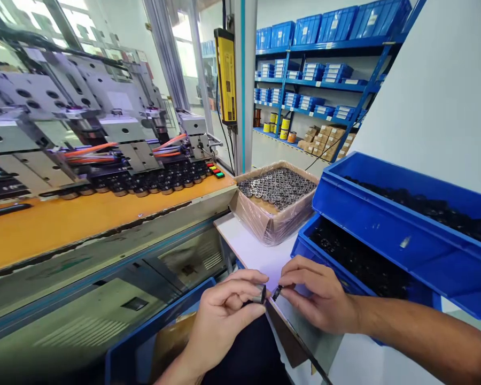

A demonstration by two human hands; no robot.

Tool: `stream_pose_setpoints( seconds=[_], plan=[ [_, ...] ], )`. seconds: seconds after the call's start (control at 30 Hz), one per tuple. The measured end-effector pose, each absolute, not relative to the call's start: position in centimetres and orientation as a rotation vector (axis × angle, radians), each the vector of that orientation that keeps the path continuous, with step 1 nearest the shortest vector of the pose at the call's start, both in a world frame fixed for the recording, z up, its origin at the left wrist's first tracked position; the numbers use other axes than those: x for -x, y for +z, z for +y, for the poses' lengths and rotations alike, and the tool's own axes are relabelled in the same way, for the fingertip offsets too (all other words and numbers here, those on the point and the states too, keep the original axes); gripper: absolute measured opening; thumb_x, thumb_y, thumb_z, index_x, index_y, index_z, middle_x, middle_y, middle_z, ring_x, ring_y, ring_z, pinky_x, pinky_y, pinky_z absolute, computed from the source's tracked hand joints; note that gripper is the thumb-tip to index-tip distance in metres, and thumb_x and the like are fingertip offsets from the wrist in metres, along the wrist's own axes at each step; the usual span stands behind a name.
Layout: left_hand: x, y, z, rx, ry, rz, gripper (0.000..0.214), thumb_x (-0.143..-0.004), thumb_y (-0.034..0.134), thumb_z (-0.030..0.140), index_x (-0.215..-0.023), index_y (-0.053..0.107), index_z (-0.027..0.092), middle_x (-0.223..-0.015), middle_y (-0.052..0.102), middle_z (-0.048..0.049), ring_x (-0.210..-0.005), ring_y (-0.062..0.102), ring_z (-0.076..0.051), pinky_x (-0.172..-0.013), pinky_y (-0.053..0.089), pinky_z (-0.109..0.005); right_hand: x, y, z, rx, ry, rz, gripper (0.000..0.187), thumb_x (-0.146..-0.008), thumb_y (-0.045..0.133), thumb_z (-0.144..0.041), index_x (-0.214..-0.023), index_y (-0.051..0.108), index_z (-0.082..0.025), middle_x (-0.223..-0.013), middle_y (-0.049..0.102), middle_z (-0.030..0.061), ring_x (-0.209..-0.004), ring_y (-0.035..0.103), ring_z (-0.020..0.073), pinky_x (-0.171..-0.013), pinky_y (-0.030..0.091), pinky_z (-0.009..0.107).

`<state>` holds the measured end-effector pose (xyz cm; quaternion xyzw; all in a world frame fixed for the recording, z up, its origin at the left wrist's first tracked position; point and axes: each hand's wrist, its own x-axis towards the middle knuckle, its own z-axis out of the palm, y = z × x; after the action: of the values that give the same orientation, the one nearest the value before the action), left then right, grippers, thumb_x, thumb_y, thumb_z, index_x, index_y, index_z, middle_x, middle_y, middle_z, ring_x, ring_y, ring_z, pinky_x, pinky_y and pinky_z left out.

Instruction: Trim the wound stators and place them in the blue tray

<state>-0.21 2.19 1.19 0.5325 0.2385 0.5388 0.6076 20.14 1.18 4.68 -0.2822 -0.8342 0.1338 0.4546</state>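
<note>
Between the thumb and fingers of my left hand (228,315) is a small grey metal cylinder (258,295), its dark open end turned toward the right. My right hand (318,294) pinches a small black plastic part (277,292) just to the right of the cylinder. A narrow gap separates the two pieces. Both hands are over the edge of a white table (260,254). Past my right hand stands a lower blue bin (302,246) filled with small black parts, and an upper blue bin (385,224) rests above it with more of them.
A plastic-lined cardboard box (260,224) of metallic ring-like parts sits behind my hands. To the left, a machine (132,128) stands over an orange bench (104,216) with rows of dark cylindrical pieces (160,182). Blue shelves (324,45) with bins line the background.
</note>
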Motion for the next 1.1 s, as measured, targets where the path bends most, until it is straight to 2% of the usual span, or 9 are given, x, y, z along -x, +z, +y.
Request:
stream_pose_setpoints(
  seconds=[0.17,0.4,0.53,0.7,0.77,0.93,1.1],
  plan=[
    [-0.1,1.0,2.1,-1.194,1.196,0.551,0.038,-0.067,0.083,0.007,-0.097,0.078,0.03,-0.094,0.079,-0.0027,-0.083,0.075,-0.017,-0.08,0.06,-0.022,-20.1,4.6,1.0,0.7,0.403,-2.071,0.016,-0.092,0.058,-0.011,-0.105,0.063,-0.016,-0.09,0.062,0.0078,-0.079,0.061,0.0145,-0.066,0.055,0.025],
    [-1.0,1.1,2.2,-1.072,1.059,0.482,0.035,-0.066,0.083,0.004,-0.093,0.078,0.025,-0.081,0.079,-0.0005,-0.075,0.075,-0.013,-0.073,0.059,-0.016,-20.0,4.4,1.0,0.695,0.454,-2.037,0.022,-0.092,0.058,-0.01,-0.111,0.064,-0.018,-0.094,0.056,0.0068,-0.083,0.059,0.0139,-0.068,0.054,0.026],
    [-1.2,1.3,2.2,-1.017,1.021,0.465,0.033,-0.066,0.083,0.005,-0.093,0.077,0.024,-0.081,0.08,-0.0013,-0.076,0.075,-0.013,-0.073,0.058,-0.016,-20.1,4.1,1.1,0.702,0.445,-2.038,0.025,-0.091,0.057,-0.008,-0.113,0.064,-0.019,-0.095,0.056,0.0068,-0.083,0.059,0.0141,-0.068,0.053,0.026],
    [-1.0,1.1,2.2,-1.047,1.067,0.507,0.032,-0.066,0.084,0.007,-0.092,0.077,0.024,-0.08,0.08,-0.0018,-0.074,0.074,-0.013,-0.073,0.058,-0.017,-20.2,4.4,1.2,0.611,0.424,-2.1,0.034,-0.087,0.061,-0.011,-0.122,0.058,-0.013,-0.1,0.058,0.0111,-0.085,0.059,0.0161,-0.07,0.055,0.027],
    [-0.9,1.1,2.2,-1.066,1.079,0.524,0.031,-0.066,0.083,0.008,-0.093,0.077,0.023,-0.08,0.079,-0.0027,-0.074,0.074,-0.013,-0.073,0.058,-0.018,-20.2,4.5,1.2,0.598,0.344,-2.151,0.036,-0.086,0.062,-0.012,-0.122,0.057,-0.01,-0.102,0.059,0.0133,-0.089,0.06,0.0178,-0.073,0.056,0.029],
    [-0.9,1.0,2.2,-1.05,1.09,0.5,0.031,-0.067,0.084,0.009,-0.094,0.077,0.021,-0.081,0.079,-0.0042,-0.075,0.074,-0.015,-0.074,0.058,-0.02,-20.2,4.4,1.2,0.58,-0.019,-2.215,0.022,-0.089,0.06,-0.009,-0.112,0.06,-0.009,-0.095,0.063,0.0126,-0.087,0.061,0.0182,-0.071,0.056,0.029],
    [-1.1,1.0,2.0,-1.019,1.063,0.444,0.03,-0.069,0.084,0.01,-0.096,0.076,0.021,-0.083,0.08,-0.0041,-0.078,0.074,-0.013,-0.076,0.057,-0.017,-20.1,4.3,1.4,0.524,-0.035,-2.23,0.024,-0.089,0.059,-0.007,-0.113,0.059,-0.006,-0.096,0.064,0.0151,-0.09,0.061,0.0203,-0.072,0.058,0.033]
  ],
)
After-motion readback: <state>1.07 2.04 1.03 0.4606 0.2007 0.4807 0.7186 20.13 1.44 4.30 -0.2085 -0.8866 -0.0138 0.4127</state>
